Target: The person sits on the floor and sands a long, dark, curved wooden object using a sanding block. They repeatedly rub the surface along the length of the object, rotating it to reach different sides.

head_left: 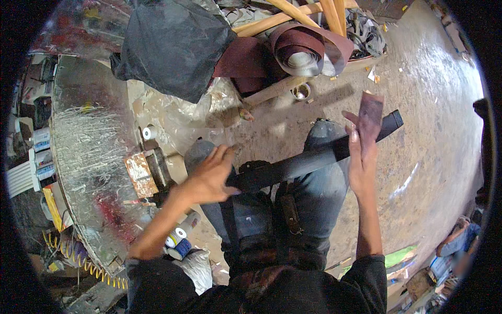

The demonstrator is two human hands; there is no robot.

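A long black bar (pixel 314 162) lies slantwise across my thighs, its capped far end to the right. In my right hand (pixel 361 157) is a worn strip of brown sandpaper (pixel 372 110), held between thumb and fingers beside the bar near that end. My left hand (pixel 209 180) is over the bar's left part, slightly blurred, with thumb and fingers spread apart. It hides some of the bar there, so contact between them is hard to judge.
Ahead stand a large roll of brown sandpaper (pixel 298 49), wooden sticks (pixel 293 18) and a black bag (pixel 175 47). A stained metal table (pixel 89 152) is at left, with a yellow coiled hose (pixel 86 267) below. Another person (pixel 460 238) is at lower right.
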